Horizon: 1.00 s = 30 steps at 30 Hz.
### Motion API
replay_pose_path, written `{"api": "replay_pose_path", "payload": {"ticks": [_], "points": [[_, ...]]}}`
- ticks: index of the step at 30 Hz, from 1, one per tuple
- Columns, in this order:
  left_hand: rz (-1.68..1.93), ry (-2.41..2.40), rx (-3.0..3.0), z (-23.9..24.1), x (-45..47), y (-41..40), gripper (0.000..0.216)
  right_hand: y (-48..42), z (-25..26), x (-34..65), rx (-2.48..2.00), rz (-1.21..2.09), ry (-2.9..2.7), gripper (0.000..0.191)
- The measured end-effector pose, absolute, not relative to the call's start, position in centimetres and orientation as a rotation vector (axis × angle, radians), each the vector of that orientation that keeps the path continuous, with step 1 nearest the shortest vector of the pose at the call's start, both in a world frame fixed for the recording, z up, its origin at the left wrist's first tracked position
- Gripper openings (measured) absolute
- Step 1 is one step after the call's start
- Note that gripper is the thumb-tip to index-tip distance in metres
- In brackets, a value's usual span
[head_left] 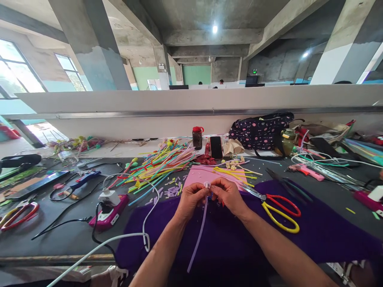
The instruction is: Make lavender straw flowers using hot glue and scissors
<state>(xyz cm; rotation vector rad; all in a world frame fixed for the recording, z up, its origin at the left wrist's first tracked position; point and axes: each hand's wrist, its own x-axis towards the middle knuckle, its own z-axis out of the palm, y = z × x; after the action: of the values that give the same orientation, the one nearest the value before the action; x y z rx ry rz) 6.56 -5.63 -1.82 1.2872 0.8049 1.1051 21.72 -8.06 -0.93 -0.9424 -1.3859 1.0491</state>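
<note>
My left hand [193, 199] and my right hand [226, 194] meet over the purple cloth, fingertips pinched together. Between them is a small pale curled piece [206, 185], at the top of a lavender pipe cleaner [199, 243] that hangs down in a slight curve. The fingers partly hide where the two join. Beside my right hand, scissors [279, 211] with one red and one yellow handle lie on the purple cloth [326, 227]. Short lavender pieces [172, 191] are scattered left of my hands, and a pink sheet [197, 175] lies just beyond.
A heap of coloured pipe cleaners [161, 165] lies back left. Behind stand a red-lidded bottle [197, 138], a phone [216, 147] and a patterned bag [260, 133]. A magenta power strip [110, 215] with trailing cables sits left; a pink glue gun [308, 171] lies right.
</note>
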Motion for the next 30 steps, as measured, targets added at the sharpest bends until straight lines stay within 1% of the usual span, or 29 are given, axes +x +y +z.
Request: {"api": "replay_pose_path", "payload": {"ticks": [20,26,30], "points": [[1.088,0.818,1.313,-1.56,6.66,-5.8,0.019,-8.01,-1.02,21.6,-0.949,1.036,-1.402,0.018],[1.083,0.804,1.272,-1.72,6.55,-5.6,0.019,-7.88,-1.21,21.52,-0.936,1.092,-1.368,0.017],[1.103,0.812,1.119,-1.76,6.25,-5.09,0.021,-7.63,-1.42,21.69,-0.909,1.186,-1.299,0.023]]}}
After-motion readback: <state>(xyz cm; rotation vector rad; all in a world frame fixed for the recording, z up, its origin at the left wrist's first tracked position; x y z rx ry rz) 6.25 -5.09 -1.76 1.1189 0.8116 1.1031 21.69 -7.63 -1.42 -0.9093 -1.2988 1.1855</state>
